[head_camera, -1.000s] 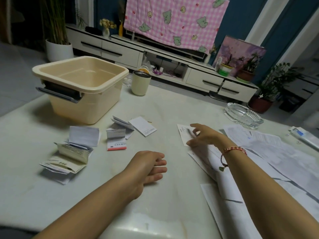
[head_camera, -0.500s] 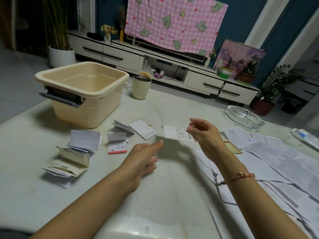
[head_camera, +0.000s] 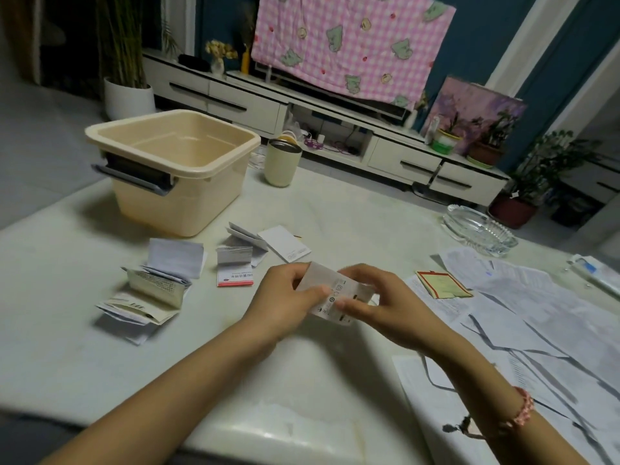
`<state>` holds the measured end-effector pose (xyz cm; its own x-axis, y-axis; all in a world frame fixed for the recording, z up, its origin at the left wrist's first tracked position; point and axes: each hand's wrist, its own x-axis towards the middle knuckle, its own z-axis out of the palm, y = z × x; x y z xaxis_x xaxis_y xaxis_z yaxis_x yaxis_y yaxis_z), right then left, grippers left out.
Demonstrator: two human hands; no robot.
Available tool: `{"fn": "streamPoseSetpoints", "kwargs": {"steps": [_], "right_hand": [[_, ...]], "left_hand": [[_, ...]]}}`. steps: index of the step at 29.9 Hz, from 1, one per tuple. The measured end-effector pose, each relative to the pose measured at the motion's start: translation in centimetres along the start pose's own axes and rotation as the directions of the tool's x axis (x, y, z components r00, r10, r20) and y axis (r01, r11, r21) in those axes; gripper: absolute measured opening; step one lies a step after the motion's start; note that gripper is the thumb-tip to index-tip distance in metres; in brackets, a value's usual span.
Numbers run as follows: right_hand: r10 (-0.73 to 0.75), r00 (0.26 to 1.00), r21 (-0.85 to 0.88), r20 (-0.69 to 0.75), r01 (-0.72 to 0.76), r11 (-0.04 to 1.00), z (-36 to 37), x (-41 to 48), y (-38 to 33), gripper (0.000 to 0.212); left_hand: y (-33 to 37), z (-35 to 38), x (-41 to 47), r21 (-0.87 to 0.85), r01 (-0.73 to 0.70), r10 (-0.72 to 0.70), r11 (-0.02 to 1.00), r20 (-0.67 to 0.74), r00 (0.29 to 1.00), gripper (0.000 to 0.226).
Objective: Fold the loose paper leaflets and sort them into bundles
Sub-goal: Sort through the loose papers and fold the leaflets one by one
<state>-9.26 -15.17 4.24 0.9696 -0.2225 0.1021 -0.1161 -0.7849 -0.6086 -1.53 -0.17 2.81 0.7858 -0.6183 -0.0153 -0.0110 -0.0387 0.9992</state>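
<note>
both hands hold one small printed leaflet (head_camera: 337, 294) above the middle of the pale table (head_camera: 352, 213). the left hand (head_camera: 285, 297) pinches its left edge, thumb on top; the right hand (head_camera: 379, 298) pinches its right side, fingers curled behind. folded leaflets (head_camera: 157, 283) lie in bundles to the left, near a beige tub (head_camera: 174, 169) further back. unfolded sheets (head_camera: 536, 313) spread at the right, with a glass ashtray (head_camera: 478, 229) beyond them.
</note>
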Motion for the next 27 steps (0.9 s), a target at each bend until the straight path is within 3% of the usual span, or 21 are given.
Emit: {"fn": "streamPoseSetpoints", "kwargs": {"steps": [2,5,8,14,22,24,27], "right_hand": [[0.06,0.998,0.119,-0.019,-0.057,0.991,0.3,0.2,0.1,0.004],[0.126,0.989,0.275,0.079,-0.143,0.951,0.6,0.3,-0.1,0.006],[0.141,0.976,0.295,0.164,-0.185,0.937,1.2,0.2,-0.5,0.009],[0.268,0.963,0.43,-0.006,-0.239,0.871,2.1,1.1,0.2,0.014],[0.575,0.802,0.67,-0.164,-0.337,0.661,4.1,9.2,0.6,0.018],[0.619,0.762,0.634,-0.189,-0.386,0.669,5.6,11.2,0.8,0.022],[0.553,0.766,0.295,-0.328,-0.473,0.83,7.2,12.3,1.0,0.022]], "left_hand": [[-0.3,0.0,0.2,0.077,-0.061,0.068,0.995,-0.083,0.994,0.016],[-0.9,-0.2,0.5,0.184,-0.055,0.104,0.981,-0.268,0.958,0.037],[-0.9,-0.7,0.6,0.057,0.004,0.01,0.998,-0.237,0.971,0.014],[-1.0,-1.3,1.3,0.067,0.084,-0.054,0.994,-0.367,0.929,0.017],[-0.7,-1.5,1.3,0.096,0.184,-0.139,0.978,-0.356,0.924,0.021],[-0.8,-1.3,1.2,0.091,0.207,-0.167,0.974,-0.324,0.931,0.018],[-0.6,-0.6,1.2,0.112,0.204,-0.168,0.973,-0.269,0.948,0.017]]}}
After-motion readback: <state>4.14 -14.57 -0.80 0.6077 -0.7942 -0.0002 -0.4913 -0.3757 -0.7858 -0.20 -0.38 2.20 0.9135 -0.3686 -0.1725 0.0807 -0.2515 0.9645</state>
